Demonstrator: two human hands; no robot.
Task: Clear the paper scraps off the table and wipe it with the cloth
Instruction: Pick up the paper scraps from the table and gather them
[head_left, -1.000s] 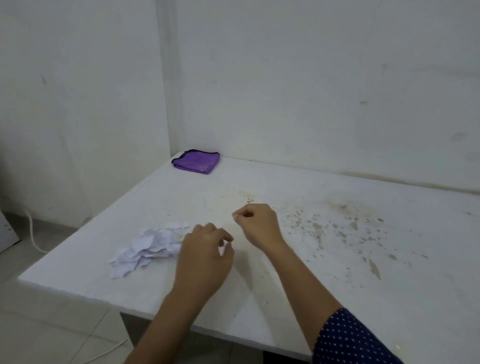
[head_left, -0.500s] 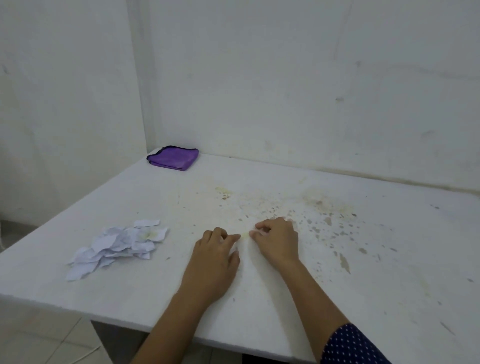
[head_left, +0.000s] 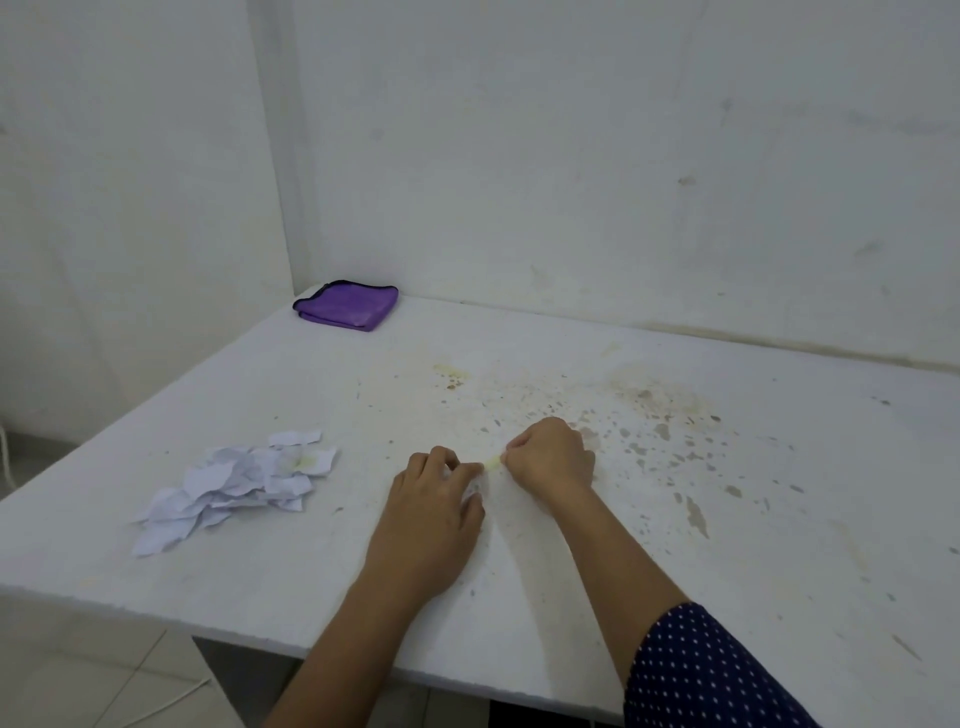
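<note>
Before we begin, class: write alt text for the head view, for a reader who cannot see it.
At a stained white table, the right hand pinches a yellowish scrap beside the left hand, which grips white bits. A scrap pile lies left; a folded purple cloth sits at the far left corner.

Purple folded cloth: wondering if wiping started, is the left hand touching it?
Apart: head view shows white table between purple folded cloth and left hand.
</note>
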